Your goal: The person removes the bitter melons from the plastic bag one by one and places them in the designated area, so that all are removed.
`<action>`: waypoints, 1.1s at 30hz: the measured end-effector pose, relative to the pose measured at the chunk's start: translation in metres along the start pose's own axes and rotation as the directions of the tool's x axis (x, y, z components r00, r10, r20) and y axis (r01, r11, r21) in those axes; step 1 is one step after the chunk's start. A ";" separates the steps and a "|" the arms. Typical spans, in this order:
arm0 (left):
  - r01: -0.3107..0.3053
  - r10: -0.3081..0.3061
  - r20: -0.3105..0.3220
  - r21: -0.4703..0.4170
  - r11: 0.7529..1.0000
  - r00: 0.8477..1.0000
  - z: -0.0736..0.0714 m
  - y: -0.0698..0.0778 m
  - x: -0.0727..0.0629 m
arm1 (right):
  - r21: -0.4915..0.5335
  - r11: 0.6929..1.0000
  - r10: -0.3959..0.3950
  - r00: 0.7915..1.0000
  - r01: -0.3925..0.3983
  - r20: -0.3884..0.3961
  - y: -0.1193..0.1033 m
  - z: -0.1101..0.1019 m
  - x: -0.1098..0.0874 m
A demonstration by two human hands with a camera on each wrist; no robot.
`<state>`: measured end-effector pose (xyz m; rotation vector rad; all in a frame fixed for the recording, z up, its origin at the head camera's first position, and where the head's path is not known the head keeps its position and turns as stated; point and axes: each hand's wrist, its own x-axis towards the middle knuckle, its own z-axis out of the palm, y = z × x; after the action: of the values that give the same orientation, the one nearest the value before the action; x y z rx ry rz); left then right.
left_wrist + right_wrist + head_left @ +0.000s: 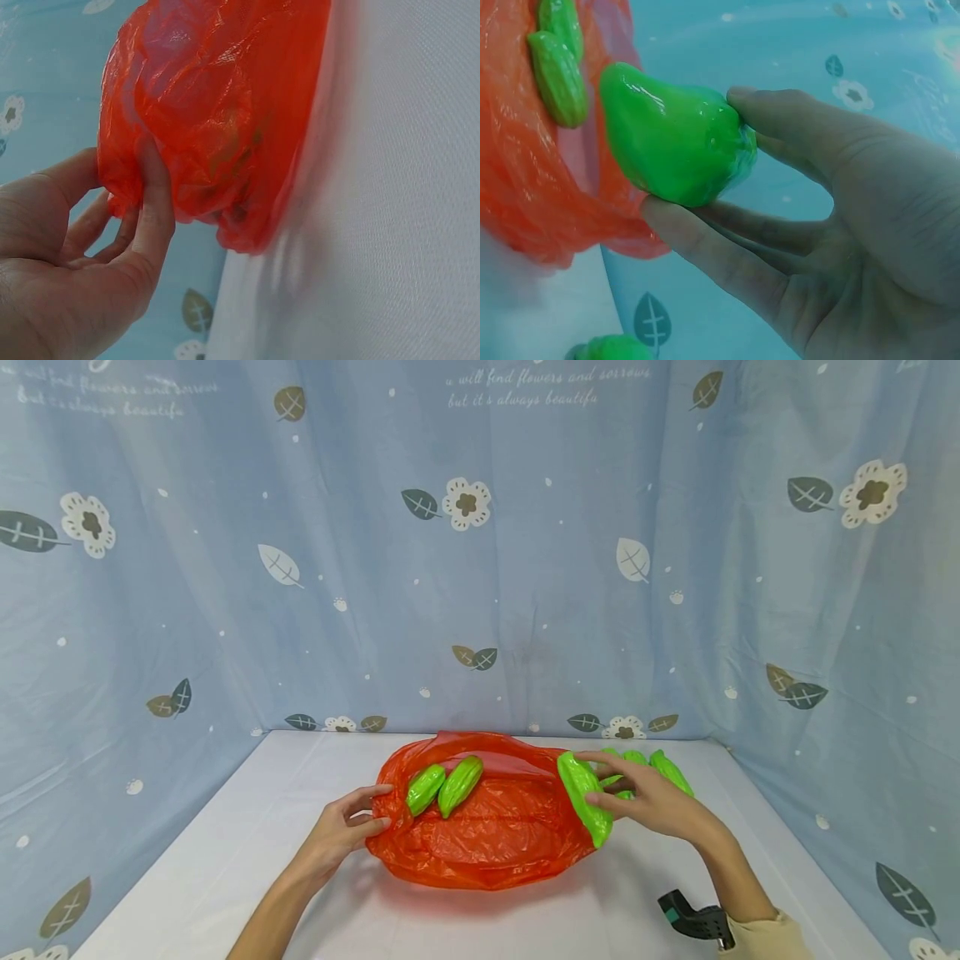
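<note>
A thin red plastic bag (487, 827) lies with its wide mouth facing up and toward me. My left hand (341, 827) pinches its left rim between thumb and fingers; in the left wrist view the hand (97, 255) grips the crinkled film (217, 97). Two glossy green ridged fruits, one at the left (425, 789) and one beside it (461, 785), lie inside the bag's left part. My right hand (652, 793) holds another green ridged fruit (585, 797) over the bag's right rim. In the right wrist view, thumb and fingertips pinch this smooth, shiny fruit (671, 139).
Several more green fruits, one of them at the far right (670, 772), lie on the white table (322, 893) behind my right hand. A black strap-like device (693, 918) is at my right wrist. Blue patterned curtain (480, 577) surrounds the table at back and sides.
</note>
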<state>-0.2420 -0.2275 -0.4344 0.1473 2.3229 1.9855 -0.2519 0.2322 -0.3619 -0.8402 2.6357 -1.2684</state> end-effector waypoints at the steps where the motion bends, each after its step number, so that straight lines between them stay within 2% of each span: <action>1: 0.000 0.000 0.000 0.000 1.000 1.000 0.000 0.000 0.000 | 0.008 1.000 0.007 1.000 -0.007 -0.004 0.001 -0.001 -0.001; 6: 0.002 -0.002 -0.001 0.004 1.000 1.000 0.000 -0.001 0.001 | 0.032 0.999 0.024 0.999 -0.023 -0.027 0.008 -0.004 -0.006; 12: 0.005 -0.005 -0.003 0.006 1.000 1.000 0.000 -0.001 0.001 | 0.013 0.999 0.041 0.998 -0.041 -0.042 0.019 -0.006 -0.009; 18: 0.005 -0.005 -0.004 0.007 1.000 1.000 0.000 -0.002 0.001 | 0.049 0.998 0.050 0.998 -0.048 -0.043 0.026 -0.008 -0.011; 27: 0.006 -0.006 -0.009 0.004 1.000 1.000 0.000 -0.002 0.000 | 0.035 0.996 0.088 0.993 -0.086 -0.073 0.035 -0.015 -0.017; 33: 0.000 0.001 -0.007 0.011 1.000 1.000 0.000 0.000 0.000 | 0.043 0.993 0.109 0.992 -0.106 -0.064 0.043 -0.021 -0.020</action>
<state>-0.2421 -0.2274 -0.4348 0.1420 2.3381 1.9773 -0.2607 0.2785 -0.3831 -0.6516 2.6565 -1.3373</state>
